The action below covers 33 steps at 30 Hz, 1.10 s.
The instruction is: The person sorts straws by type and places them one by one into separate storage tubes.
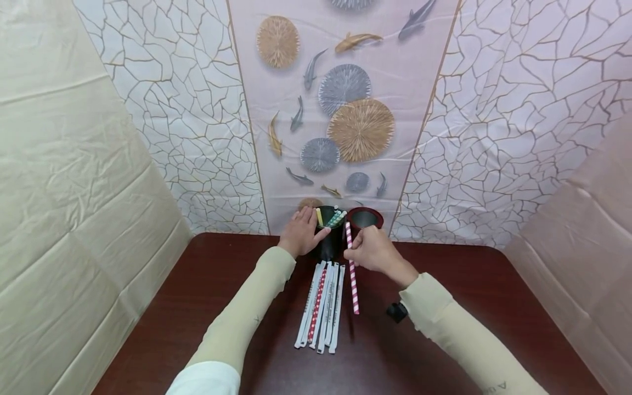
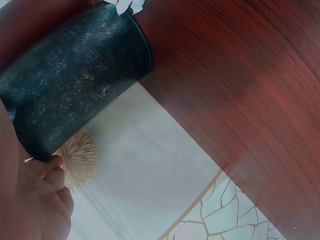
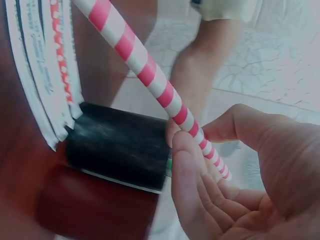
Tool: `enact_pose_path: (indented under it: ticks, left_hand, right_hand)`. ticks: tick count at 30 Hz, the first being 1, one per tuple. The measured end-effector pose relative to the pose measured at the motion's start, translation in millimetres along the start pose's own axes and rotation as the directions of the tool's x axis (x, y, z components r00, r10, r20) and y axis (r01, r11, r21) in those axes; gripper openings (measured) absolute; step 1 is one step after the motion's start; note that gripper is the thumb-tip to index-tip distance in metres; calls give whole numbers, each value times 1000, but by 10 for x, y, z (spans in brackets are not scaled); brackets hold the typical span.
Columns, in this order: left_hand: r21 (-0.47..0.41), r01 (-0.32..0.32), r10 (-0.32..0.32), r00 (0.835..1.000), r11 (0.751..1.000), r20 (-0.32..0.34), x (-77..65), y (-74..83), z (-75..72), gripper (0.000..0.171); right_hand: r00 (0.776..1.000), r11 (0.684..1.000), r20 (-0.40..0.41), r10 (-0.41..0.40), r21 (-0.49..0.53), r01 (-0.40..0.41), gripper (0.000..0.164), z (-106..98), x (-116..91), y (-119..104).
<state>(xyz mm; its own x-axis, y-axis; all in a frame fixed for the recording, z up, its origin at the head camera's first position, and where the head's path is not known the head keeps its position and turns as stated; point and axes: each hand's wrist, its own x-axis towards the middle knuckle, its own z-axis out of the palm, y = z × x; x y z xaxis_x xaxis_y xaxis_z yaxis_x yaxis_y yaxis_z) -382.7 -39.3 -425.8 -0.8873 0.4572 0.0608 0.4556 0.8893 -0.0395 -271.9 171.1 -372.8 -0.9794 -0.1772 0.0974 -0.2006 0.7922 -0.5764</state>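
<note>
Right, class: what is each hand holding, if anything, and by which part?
The right hand pinches the pink-striped straw between thumb and fingers, above its middle. The left hand touches the black cup near its rim; any grip cannot be told.

A dark red-brown tabletop (image 1: 212, 274), its wood grain streaked and its far corners rounded, reaches to the far wall (image 1: 340, 120). Printed cloth covers that wall: a pale pink panel (image 1: 281, 93) in the middle bears gold and grey fish (image 1: 357, 42) and fringed discs (image 1: 362, 130), while white borders (image 1: 192, 109) to left and right carry thin brown crackle lines. Creased cream cloth (image 1: 74, 192) hangs at the left, duller pinkish-beige cloth (image 1: 582, 230) at the right. A soft sheen lies on the near tabletop.
</note>
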Motion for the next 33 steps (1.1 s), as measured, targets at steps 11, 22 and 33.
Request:
enact_pose_path:
  ticks: [11,22,33]
  left_hand:
    - [-9,-6,6,1000,1000,-7,5,-6,28,84]
    - [0,-5,5,1000,1000,2,31,-24,38,85]
    - [2,-4,4,1000,1000,12,22,-16,20,84]
  right_hand:
    - [945,983,-274,-178,-13,182,12,-481,69,-361]
    - [799,944,-522,-300,-42,328,17,-910,202,-761]
    - [642,877,-687,-340,14,480,16,-923,447,-869]
